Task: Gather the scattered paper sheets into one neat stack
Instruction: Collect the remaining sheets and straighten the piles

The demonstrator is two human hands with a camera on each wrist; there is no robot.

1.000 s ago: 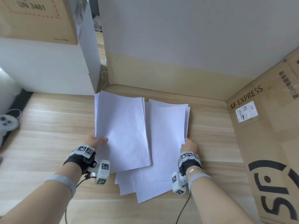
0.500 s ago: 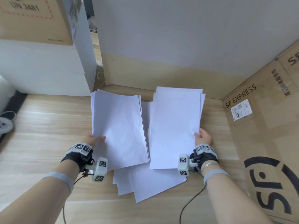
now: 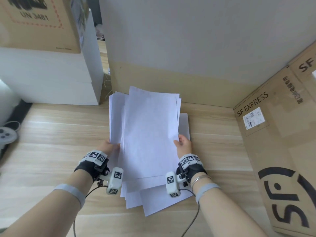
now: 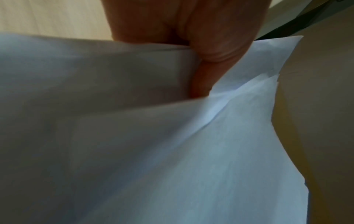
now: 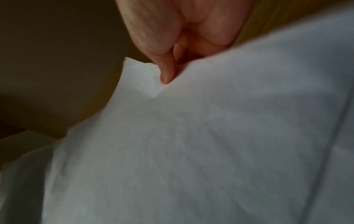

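two hands on the paper — left hand (image 3: 109,147) pinches the left bundle of sheets (image 3: 116,117) at its lower edge, right hand (image 3: 183,146) grips the right bundle (image 3: 150,134), which overlaps the left one. both bundles are raised over the wooden counter (image 3: 51,151). more loose sheets (image 3: 153,199) lie fanned underneath — exact count hard to tell. two cardboard boxes: one (image 3: 282,151) right, one (image 3: 39,23) top left.

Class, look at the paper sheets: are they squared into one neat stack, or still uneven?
Still uneven. The sheets held by the left hand and right hand overlap offset, and skewed corners stick out below.
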